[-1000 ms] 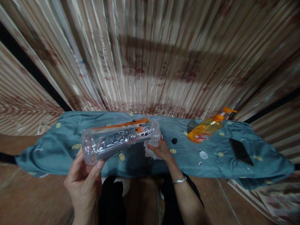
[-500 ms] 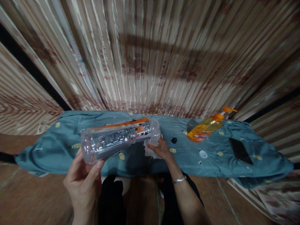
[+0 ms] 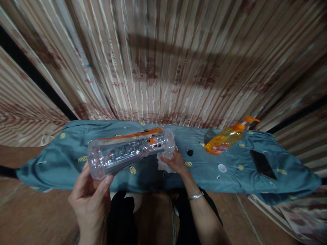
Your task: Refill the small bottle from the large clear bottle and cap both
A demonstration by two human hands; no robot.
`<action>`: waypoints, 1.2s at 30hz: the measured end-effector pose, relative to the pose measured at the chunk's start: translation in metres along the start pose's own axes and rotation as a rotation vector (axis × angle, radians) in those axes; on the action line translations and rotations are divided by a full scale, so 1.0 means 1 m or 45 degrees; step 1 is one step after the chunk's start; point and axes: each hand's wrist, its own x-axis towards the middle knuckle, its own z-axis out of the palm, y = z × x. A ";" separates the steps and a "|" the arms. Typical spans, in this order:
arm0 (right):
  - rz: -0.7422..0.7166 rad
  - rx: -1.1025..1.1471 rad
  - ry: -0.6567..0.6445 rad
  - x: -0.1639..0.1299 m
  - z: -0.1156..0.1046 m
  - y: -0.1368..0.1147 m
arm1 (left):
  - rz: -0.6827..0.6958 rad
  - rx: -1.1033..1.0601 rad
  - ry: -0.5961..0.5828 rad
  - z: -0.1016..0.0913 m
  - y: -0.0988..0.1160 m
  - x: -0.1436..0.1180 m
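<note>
- Bottle (image 3: 129, 152), clear plastic, orange strip along its upper side, printed label; held on its side above the near half of the counter (image 3: 51, 160), base toward me, mouth end pointing away and to the right.
- Left hand (image 3: 90, 197): I see its fingers (image 3: 108, 179) wrapped round the bottle's base end, thumb up against the wall, gripping firmly.
- Right hand (image 3: 176, 162): fingers pinched on a white wad, seemingly a tissue (image 3: 161, 164), pressed at the bottle's mouth end; silver bangle (image 3: 195, 196) on the wrist.
- Progress, as I judge it: wiping is in hand at the mouth end; the long body shows no cloth on it; whether the inside is done I cannot tell.
- Counter cover: blue-green patterned cloth, hanging over the near edge.
- Beyond the right hand: small black cap (image 3: 189, 152), white round lid (image 3: 222, 168), orange pump bottle (image 3: 226, 139), dark phone (image 3: 263, 165) near the right end.
- Room: left half of the cloth lies open; striped curtain (image 3: 163, 61) close behind the far edge; my knees just below the near one.
</note>
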 end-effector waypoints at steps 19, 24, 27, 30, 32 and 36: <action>0.004 0.008 0.020 0.000 0.002 0.003 | -0.008 -0.059 0.002 -0.003 -0.004 0.002; -0.013 0.005 0.023 0.000 0.004 0.004 | -0.057 -0.067 0.044 -0.005 -0.008 0.003; -0.013 0.030 0.006 0.000 0.004 0.004 | -0.057 -0.077 0.043 -0.006 -0.010 0.004; -0.012 0.046 -0.004 0.000 0.003 0.003 | -0.051 -0.071 0.055 -0.007 -0.010 0.004; -0.010 0.042 0.006 0.000 0.003 0.003 | -0.043 -0.061 0.049 -0.008 -0.010 0.004; -0.016 0.058 0.008 0.000 0.003 0.004 | -0.020 -0.054 0.034 -0.008 -0.012 0.004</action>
